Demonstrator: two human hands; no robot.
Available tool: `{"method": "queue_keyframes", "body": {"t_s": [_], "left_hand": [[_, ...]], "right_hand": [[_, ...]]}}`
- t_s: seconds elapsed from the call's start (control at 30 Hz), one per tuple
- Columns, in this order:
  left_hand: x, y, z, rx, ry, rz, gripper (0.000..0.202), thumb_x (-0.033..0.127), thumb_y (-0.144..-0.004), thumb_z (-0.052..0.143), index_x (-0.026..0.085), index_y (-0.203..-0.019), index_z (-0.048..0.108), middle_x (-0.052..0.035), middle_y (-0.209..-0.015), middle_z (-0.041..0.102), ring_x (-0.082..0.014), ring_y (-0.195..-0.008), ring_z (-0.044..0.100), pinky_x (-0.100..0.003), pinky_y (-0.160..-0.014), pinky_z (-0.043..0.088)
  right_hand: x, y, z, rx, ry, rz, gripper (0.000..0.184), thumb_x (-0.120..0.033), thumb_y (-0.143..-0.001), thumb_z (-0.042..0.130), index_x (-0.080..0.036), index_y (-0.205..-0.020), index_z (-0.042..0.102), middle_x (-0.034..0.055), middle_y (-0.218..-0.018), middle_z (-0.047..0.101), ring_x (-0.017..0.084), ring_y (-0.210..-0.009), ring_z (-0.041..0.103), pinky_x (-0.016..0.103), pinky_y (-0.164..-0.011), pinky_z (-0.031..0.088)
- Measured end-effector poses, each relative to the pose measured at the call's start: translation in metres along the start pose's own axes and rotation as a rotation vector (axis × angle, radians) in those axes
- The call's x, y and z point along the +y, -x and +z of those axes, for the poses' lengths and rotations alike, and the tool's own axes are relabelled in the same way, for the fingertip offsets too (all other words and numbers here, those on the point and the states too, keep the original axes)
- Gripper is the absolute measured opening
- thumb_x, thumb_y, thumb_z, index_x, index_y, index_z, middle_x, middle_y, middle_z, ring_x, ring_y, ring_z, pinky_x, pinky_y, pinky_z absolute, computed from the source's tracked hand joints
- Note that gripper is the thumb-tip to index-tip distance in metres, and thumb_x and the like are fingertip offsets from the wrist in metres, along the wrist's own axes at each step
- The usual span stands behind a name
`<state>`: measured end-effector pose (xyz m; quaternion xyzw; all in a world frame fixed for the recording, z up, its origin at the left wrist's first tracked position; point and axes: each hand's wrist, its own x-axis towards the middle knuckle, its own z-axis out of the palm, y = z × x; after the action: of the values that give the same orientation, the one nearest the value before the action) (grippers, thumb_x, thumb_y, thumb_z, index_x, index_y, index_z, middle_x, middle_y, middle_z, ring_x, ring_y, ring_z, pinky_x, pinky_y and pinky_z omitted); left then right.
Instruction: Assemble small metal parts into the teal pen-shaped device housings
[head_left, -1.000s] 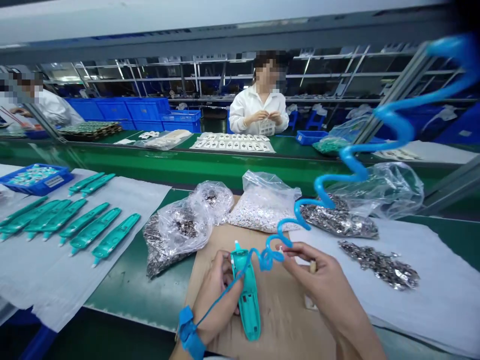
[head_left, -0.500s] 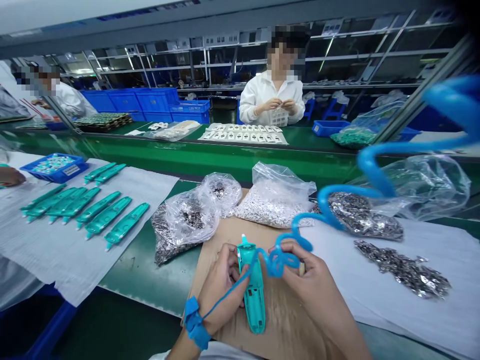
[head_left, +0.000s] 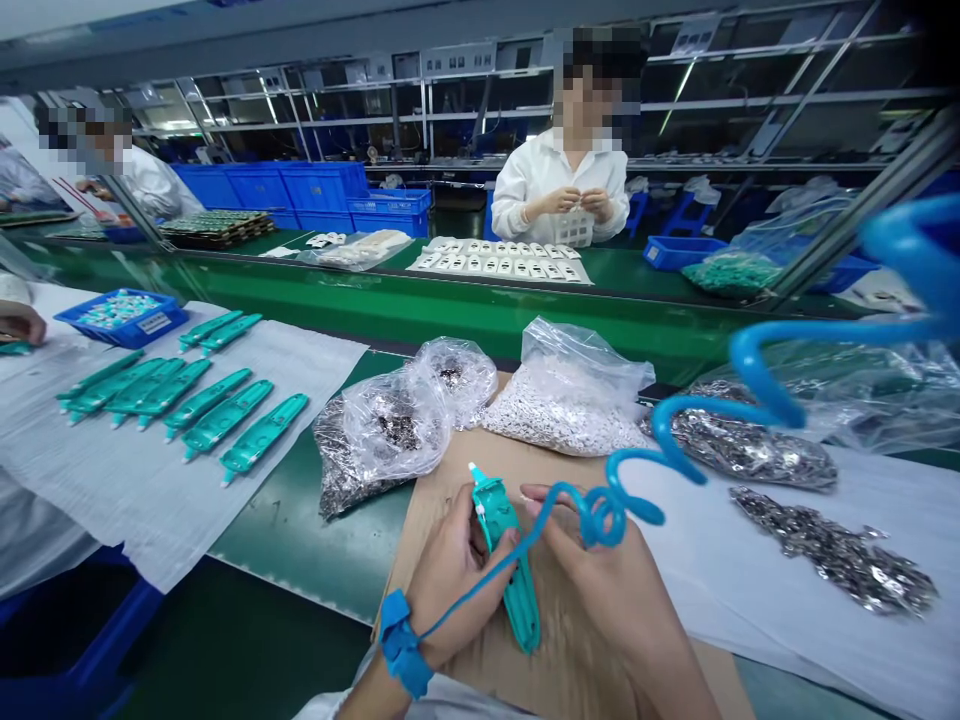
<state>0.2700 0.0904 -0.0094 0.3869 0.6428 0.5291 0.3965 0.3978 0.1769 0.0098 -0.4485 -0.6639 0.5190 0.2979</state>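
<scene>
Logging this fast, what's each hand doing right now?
Left hand: closed, holding a teal casing.
Right hand: fingers curled; whether it grips anything cannot be told.

A factory assembly workshop. A long green strip (head_left: 337,301) separates workbenches (head_left: 289,530). On its near side lie rows of matching teal shells (head_left: 264,437) and clear bags (head_left: 375,450) of small parts; beyond it are white-clad workers (head_left: 517,185), blue crates (head_left: 322,190) and metal racks (head_left: 426,108).

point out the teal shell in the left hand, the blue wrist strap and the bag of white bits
Teal shell (head_left: 520,597): head view, lower half of its body.
Blue wrist strap (head_left: 405,648): head view, middle of the band.
Bag of white bits (head_left: 566,412): head view, its filled lower part.
</scene>
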Motion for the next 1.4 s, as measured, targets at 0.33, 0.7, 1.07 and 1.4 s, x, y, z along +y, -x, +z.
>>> {"method": "queue_keyframes", "body": {"t_s": [0.33, 0.7, 1.07, 1.4], "left_hand": [[0.004, 0.002, -0.002, -0.058, -0.091, 0.052, 0.02, 0.039, -0.093, 0.057, 0.019, -0.098, 0.058, 0.001, -0.073, 0.058, -0.0145, -0.064, 0.054, -0.023, -0.057, 0.04], [0.004, 0.004, -0.002, -0.072, -0.084, 0.051, 0.015, 0.034, -0.093, 0.057, 0.021, -0.098, 0.057, 0.0036, -0.069, 0.052, -0.0125, -0.059, 0.048, -0.022, -0.051, 0.034], [0.004, 0.004, -0.003, -0.089, -0.092, 0.064, 0.014, 0.03, -0.094, 0.056, 0.02, -0.103, 0.057, 0.0055, -0.067, 0.048, -0.0111, -0.058, 0.046, -0.02, -0.05, 0.033], [0.014, 0.007, -0.004, -0.037, -0.156, 0.134, 0.007, 0.024, -0.09, 0.06, 0.02, -0.095, 0.056, 0.0079, -0.062, 0.046, -0.0082, -0.052, 0.044, -0.017, -0.046, 0.032]], "right_hand": [[-0.003, 0.001, 0.003, -0.079, -0.104, 0.111, 0.036, -0.055, -0.079, 0.069, -0.02, -0.087, 0.07, 0.0069, -0.09, 0.074, 0.024, -0.082, 0.071, 0.03, -0.07, 0.057], [0.001, 0.002, 0.008, -0.05, 0.032, 0.08, 0.033, -0.053, -0.084, 0.063, -0.021, -0.087, 0.067, 0.0084, -0.089, 0.076, 0.027, -0.083, 0.071, 0.036, -0.073, 0.054], [-0.003, 0.005, 0.016, 0.032, 0.073, 0.147, 0.037, -0.054, -0.076, 0.064, -0.021, -0.09, 0.07, 0.007, -0.079, 0.072, 0.024, -0.063, 0.064, 0.033, -0.056, 0.046], [-0.007, 0.011, 0.022, 0.13, 0.214, 0.132, 0.029, -0.049, -0.076, 0.062, -0.022, -0.074, 0.07, 0.0012, -0.057, 0.059, 0.017, -0.052, 0.047, 0.026, -0.047, 0.027]]}}
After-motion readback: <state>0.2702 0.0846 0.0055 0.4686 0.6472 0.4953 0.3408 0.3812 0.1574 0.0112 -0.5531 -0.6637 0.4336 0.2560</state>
